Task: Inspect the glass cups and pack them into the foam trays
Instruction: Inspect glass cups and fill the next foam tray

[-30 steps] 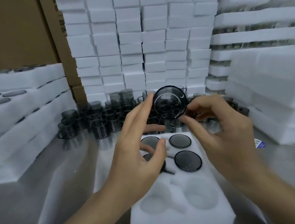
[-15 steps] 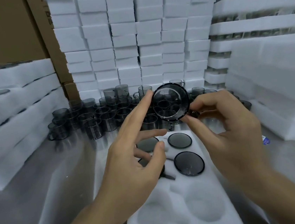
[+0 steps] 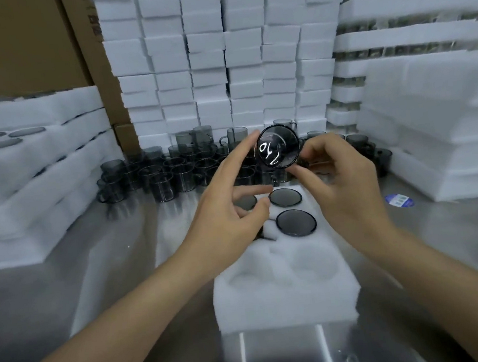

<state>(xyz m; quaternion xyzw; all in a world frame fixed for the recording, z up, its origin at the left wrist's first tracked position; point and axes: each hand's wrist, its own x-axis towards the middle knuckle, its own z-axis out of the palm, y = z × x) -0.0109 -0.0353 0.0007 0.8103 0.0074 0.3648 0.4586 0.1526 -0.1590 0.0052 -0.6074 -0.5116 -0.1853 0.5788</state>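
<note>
Around me white foam blocks [image 3: 245, 61] are stacked high at the back and sides, and the steel tabletop [image 3: 109, 285] carries everything else. On it, straight ahead, sits the foam tray [image 3: 286, 294] I am filling: the far pockets hold dark glass cups, two of them plain to see on the right side [image 3: 296, 222], while the two near pockets [image 3: 313, 264] are bare foam. Behind the tray a crowd of unpacked smoky cups [image 3: 171, 173] waits against the foam wall. I judge I am in the inspection step: I hold one cup [image 3: 279, 150] up in the air above the far end of the tray, turned so its round end faces me. My right hand [image 3: 342, 187] grips it, thumb under the rim and fingers curled behind; I cannot see whether they are on the handle. My left hand [image 3: 229, 211] is open, its forefinger stretched out to touch the cup's left edge and its other fingers loose. The cup is dark grey, see-through glass with a thin black rim, and bright curling reflections of light lie across it. No chip or crack shows from here. If it passes, the next move calls for lowering it upright into a near bare pocket, handle lined up with the slot.
</note>
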